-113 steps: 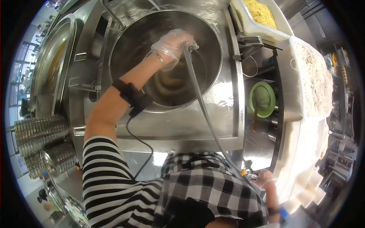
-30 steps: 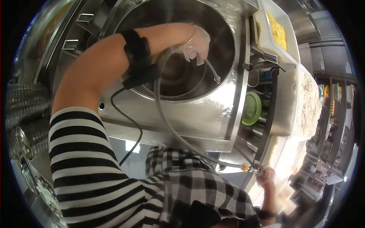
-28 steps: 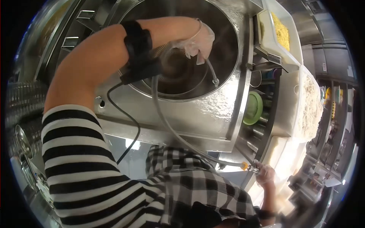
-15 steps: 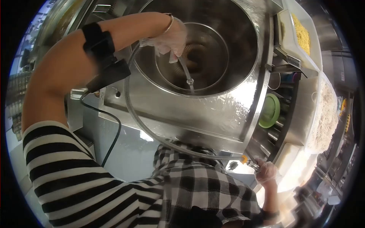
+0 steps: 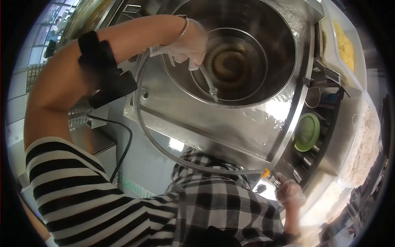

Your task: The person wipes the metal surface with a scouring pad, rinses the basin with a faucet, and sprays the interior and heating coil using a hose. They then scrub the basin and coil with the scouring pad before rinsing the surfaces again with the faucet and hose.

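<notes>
My left hand [image 5: 190, 44], in a clear plastic glove, is closed round the end of a braided hose [image 5: 144, 125] above a large round metal pot [image 5: 284, 68]. The hose's metal end [image 5: 212, 91] points down inside the near wall, with what looks like a thin stream of water at its tip. A spring-like coil [image 5: 243, 72] lies at the pot's bottom. From my left hand the hose loops down and across the front of me to a metal fitting [image 5: 275, 180] with an orange collar [image 5: 266, 173]. My gloved right hand [image 5: 290, 193] is closed on that fitting.
The pot is set into a wet steel counter [image 5: 230, 131]. On the right stand a white tub of yellow shreds [image 5: 345, 46] and a tub of pale shreds [image 5: 362, 142]. A green round lid [image 5: 307, 131] sits below them. A black cable [image 5: 131, 138] hangs at left.
The view has shifted, so the pot and tubs appear farther right. The hose end stays near the pot's near wall, and both hands keep their holds.
</notes>
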Available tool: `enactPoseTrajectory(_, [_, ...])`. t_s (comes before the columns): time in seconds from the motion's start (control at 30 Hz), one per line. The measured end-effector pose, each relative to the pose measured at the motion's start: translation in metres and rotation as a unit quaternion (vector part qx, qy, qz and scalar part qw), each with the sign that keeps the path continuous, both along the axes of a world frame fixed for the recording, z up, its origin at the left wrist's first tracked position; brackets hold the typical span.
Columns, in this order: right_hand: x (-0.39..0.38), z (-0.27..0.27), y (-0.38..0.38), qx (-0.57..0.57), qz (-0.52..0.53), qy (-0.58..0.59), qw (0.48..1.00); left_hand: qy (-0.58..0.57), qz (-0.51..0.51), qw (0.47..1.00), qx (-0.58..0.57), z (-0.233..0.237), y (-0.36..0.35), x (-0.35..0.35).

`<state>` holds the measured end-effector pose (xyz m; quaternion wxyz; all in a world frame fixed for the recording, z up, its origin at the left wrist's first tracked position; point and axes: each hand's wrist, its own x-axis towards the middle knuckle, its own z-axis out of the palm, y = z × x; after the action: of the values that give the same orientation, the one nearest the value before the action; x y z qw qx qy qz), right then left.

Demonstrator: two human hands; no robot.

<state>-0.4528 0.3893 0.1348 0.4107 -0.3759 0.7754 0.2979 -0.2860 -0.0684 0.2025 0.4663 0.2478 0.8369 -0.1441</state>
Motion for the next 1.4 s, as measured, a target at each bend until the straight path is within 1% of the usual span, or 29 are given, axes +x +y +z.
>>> enactPoseTrajectory(0.03, [0.001,0.001,-0.001,-0.002,0.000,-0.004,1.000,-0.076,0.090,0.991,-0.066,0.009,0.006,-0.003])
enactPoseTrajectory(0.07, [0.005,0.004,-0.005,-0.004,-0.011,-0.002,1.000,-0.079,0.090,0.990,-0.069,0.011,0.004,-0.002])
enactPoseTrajectory(0.1, [0.009,0.004,-0.007,-0.005,-0.022,0.003,1.000,-0.112,0.260,0.953,-0.103,0.011,-0.003,0.006])
enactPoseTrajectory(0.13, [0.006,0.000,-0.002,-0.006,-0.022,-0.001,1.000,-0.145,0.422,0.885,-0.135,0.012,-0.005,0.005])
enactPoseTrajectory(0.17, [0.003,-0.005,0.007,-0.024,0.046,-0.008,0.999,-0.127,0.555,0.798,-0.197,0.018,0.000,0.002])
enactPoseTrajectory(0.2, [0.002,-0.007,0.006,-0.034,0.080,-0.014,0.996,-0.129,0.554,0.798,-0.200,0.004,-0.018,0.014])
enactPoseTrajectory(0.23, [0.001,-0.009,0.006,-0.044,0.115,-0.018,0.992,-0.133,0.499,0.841,-0.164,-0.019,-0.053,0.039])
enactPoseTrajectory(0.3, [0.005,-0.007,-0.006,0.010,0.090,-0.014,0.996,-0.084,0.231,0.969,-0.039,-0.003,-0.059,0.051])
enactPoseTrajectory(0.33, [0.010,-0.009,-0.008,0.027,0.082,-0.011,0.996,-0.079,0.232,0.969,-0.042,0.000,-0.062,0.066])
enactPoseTrajectory(0.4, [0.007,-0.020,0.001,-0.004,0.065,-0.026,0.998,-0.128,0.198,0.958,-0.162,0.012,-0.054,0.064])
enactPoseTrajectory(0.43, [0.008,-0.022,0.003,-0.007,0.067,-0.026,0.997,-0.128,0.201,0.957,-0.165,0.013,-0.058,0.073])
enactPoseTrajectory(0.5, [0.008,-0.024,0.005,-0.013,0.060,-0.034,0.998,0.018,0.234,0.964,-0.124,0.014,-0.065,0.098])
enactPoseTrajectory(0.53, [0.009,-0.027,0.008,-0.019,0.064,-0.034,0.997,0.018,0.237,0.963,-0.130,0.013,-0.063,0.104])
enactPoseTrajectory(0.6, [0.011,-0.031,0.013,-0.059,0.061,-0.035,0.996,-0.025,0.316,0.920,-0.228,0.011,-0.043,0.103])
enactPoseTrajectory(0.63, [0.010,-0.031,0.012,-0.053,0.053,-0.041,0.996,-0.164,0.142,0.954,-0.206,0.002,-0.051,0.110])
enactPoseTrajectory(0.67, [0.008,-0.028,0.013,-0.054,0.053,-0.041,0.996,-0.266,-0.030,0.954,-0.133,-0.006,-0.059,0.117])
enactPoseTrajectory(0.7, [0.006,-0.025,0.015,-0.060,0.055,-0.037,0.996,-0.171,0.214,0.952,-0.134,-0.001,-0.045,0.119])
enactPoseTrajectory(0.8, [-0.005,-0.033,0.034,-0.074,0.058,-0.015,0.995,0.025,0.240,0.970,-0.012,-0.033,-0.067,0.149])
enactPoseTrajectory(0.87, [-0.010,-0.035,0.041,-0.084,0.061,0.003,0.995,-0.081,0.365,0.927,-0.038,-0.041,-0.063,0.139])
enactPoseTrajectory(0.9, [-0.013,-0.031,0.042,-0.084,0.044,0.012,0.995,-0.080,0.365,0.927,-0.037,-0.035,-0.054,0.128])
enactPoseTrajectory(1.0, [-0.016,-0.011,0.042,-0.106,-0.004,0.027,0.994,-0.079,0.463,0.882,-0.018,-0.038,-0.025,0.092])
enactPoseTrajectory(1.1, [-0.020,-0.001,0.051,-0.128,-0.046,0.038,0.990,-0.025,0.374,0.927,0.008,-0.065,-0.009,0.060])
enactPoseTrajectory(1.13, [-0.023,0.000,0.055,-0.129,-0.058,0.046,0.989,-0.010,0.247,0.968,-0.044,-0.084,-0.012,0.050])
enactPoseTrajectory(1.17, [-0.024,0.001,0.059,-0.128,-0.061,0.051,0.989,0.005,0.115,0.989,-0.097,-0.102,-0.017,0.044])
enactPoseTrajectory(1.2, [-0.024,0.001,0.062,-0.104,-0.062,0.057,0.991,0.010,0.112,0.989,-0.095,-0.125,-0.028,0.041])
enactPoseTrajectory(1.27, [-0.020,0.005,0.063,-0.079,-0.067,0.068,0.992,0.022,0.250,0.958,-0.136,-0.162,-0.051,0.036])
enactPoseTrajectory(1.3, [-0.018,0.008,0.062,-0.077,-0.062,0.075,0.992,0.053,0.362,0.914,-0.176,-0.143,-0.041,0.028])
enactPoseTrajectory(1.33, [-0.016,0.010,0.061,-0.075,-0.057,0.081,0.992,0.054,0.360,0.915,-0.172,-0.130,-0.035,0.026])
enactPoseTrajectory(1.4, [-0.012,0.011,0.058,-0.069,-0.064,0.085,0.992,-0.039,0.136,0.972,-0.188,-0.113,-0.029,0.024])
